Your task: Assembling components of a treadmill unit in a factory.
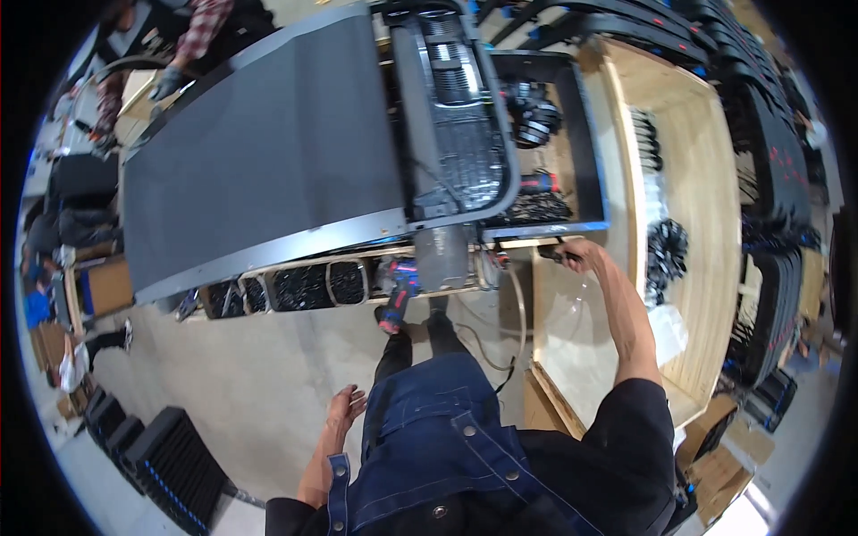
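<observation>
In the head view, my right hand (581,254) reaches forward with its fingers curled around a slim dark object (556,256); its kind is too small to make out. I hold it just outside the near side of a dark tray (590,147), close to the tray's near right corner. My left hand (347,406) hangs low by my side, fingers loosely apart, nothing in its grasp.

In the tray sit a coiled black bundle (536,121), a red-and-blue tool (539,183) and a heap of small black parts (536,211). Left of it is an uncovered motor compartment (474,156), with a treadmill belt (268,156) beyond. A cordless drill (399,297) rests at the bench's near edge, beside bins of black parts (299,288). To my right stands a wooden crate (710,179) holding black bundles (666,252). Far left, a co-worker's gloved hand (167,83) is near the belt's edge.
</observation>
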The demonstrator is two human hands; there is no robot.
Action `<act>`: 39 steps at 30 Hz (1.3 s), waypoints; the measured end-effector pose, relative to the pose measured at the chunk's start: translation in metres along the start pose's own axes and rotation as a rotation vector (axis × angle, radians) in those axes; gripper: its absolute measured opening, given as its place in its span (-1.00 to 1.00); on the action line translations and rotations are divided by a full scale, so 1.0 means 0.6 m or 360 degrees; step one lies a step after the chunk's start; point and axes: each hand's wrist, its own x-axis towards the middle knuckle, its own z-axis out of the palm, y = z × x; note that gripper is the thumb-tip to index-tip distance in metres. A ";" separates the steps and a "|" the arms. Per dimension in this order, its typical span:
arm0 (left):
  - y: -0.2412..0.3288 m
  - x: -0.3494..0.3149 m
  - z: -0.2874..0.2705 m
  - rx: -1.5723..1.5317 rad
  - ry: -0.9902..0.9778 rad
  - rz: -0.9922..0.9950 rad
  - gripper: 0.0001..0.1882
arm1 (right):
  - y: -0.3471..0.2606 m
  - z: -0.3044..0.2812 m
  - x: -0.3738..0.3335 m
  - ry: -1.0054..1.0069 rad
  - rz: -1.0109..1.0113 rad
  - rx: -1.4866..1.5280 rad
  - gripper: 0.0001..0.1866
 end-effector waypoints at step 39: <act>0.363 0.119 -0.214 0.0749 0.0099 0.1444 -0.66 | -0.009 0.756 0.165 0.1218 -0.1212 -0.0225 -0.52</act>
